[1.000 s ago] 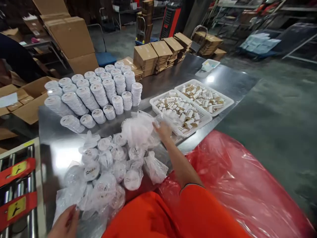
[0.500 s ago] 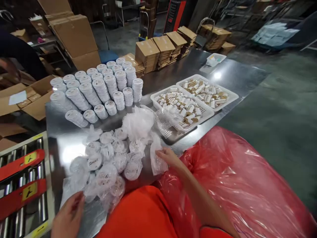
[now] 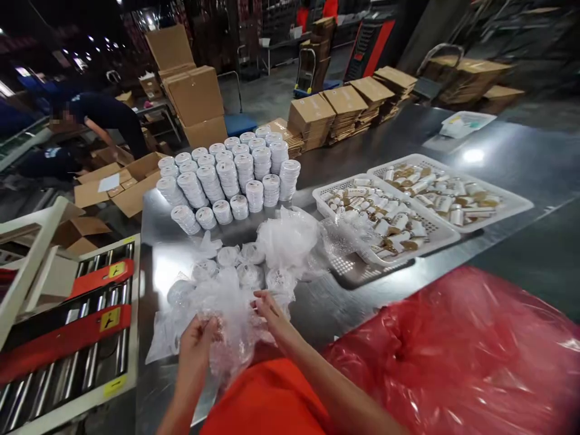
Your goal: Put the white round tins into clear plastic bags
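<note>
Left hand (image 3: 197,332) pinches a clear plastic bag (image 3: 231,317) over bagged white discs (image 3: 249,276) on the metal desk (image 3: 312,308); right hand (image 3: 270,311) at the bag's right side, fingers extended, contact unclear. Beyond: heaped translucent plastic (image 3: 290,238) and rows of stacked white discs (image 3: 226,175). To the right, two white baskets (image 3: 521,206) of small white-and-brown items (image 3: 394,223), above red plastic sheeting (image 3: 462,350); roller conveyor (image 3: 88,368) at left.
</note>
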Available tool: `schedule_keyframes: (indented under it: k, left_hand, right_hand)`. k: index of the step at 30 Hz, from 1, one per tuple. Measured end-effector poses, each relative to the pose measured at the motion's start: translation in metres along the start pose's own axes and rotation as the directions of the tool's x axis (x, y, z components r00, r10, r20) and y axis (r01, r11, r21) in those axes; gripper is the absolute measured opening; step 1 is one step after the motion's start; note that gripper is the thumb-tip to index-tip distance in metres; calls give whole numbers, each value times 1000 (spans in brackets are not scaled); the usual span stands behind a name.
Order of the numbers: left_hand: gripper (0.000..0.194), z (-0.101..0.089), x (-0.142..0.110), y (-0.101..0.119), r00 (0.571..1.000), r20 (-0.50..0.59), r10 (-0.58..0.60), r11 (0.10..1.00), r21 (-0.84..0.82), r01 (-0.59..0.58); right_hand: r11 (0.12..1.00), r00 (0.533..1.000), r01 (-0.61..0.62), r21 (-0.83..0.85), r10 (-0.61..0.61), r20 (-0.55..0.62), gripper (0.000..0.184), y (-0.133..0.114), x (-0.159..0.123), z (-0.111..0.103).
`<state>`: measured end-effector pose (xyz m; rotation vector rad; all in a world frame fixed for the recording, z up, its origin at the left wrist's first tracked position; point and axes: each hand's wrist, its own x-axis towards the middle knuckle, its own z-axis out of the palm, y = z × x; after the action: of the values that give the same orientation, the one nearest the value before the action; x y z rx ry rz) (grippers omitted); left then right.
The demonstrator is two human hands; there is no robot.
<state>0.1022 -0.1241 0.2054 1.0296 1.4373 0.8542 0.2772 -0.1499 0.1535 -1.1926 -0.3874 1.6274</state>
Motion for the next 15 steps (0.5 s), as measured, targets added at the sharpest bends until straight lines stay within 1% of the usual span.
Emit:
schedule_keyframes:
  k: [2,3,4,5,7,9,10,12,13,14,15]
  left_hand:
    - [42,-11,-4,-1,999,-9,53,986,157,-51]
    - [42,-15,-7,-1,998,-14,69,979,192,-65]
    - [43,-19,-10,0,997,-28,78,980,187,-72]
    - [43,-22,-13,-1,997,-44,69,988,144,-62]
    - [45,-30,-13,-5,997,-82,8,1000,-5,-9]
    - [47,-40,-7,-15,992,-110,-56,994,-103,44]
    - [47,-45,-3,-21,990,-124,-73,993,-106,60]
    - [50,-54,7,-33,979,-188,-80,996,-46,73]
    - [55,-57,9,-37,972,-222,-78,997,1,80]
    - [61,-59,10,-39,961,-271,-58,996,50,74]
    - [67,-59,9,-40,945,-327,-4,991,124,47]
  right_hand:
    - [999,996,-44,-12,45,72,68,7,1,7]
    - [998,991,-65,-26,67,119,66,11,3,10]
    - [996,984,-78,-48,84,154,62,14,5,13]
    - [994,980,-82,-73,94,173,56,17,7,16]
    - [991,982,-69,-116,87,165,45,21,10,18]
    - [991,985,-50,-123,70,160,43,21,12,18]
    - [992,985,-35,-120,54,163,44,20,13,17]
    - [990,984,23,-141,2,178,46,18,12,18]
    - [985,981,55,-165,-22,194,47,17,11,19]
    - [978,976,82,-194,-40,212,48,17,11,20]
    - [970,972,104,-222,-52,227,49,17,11,22]
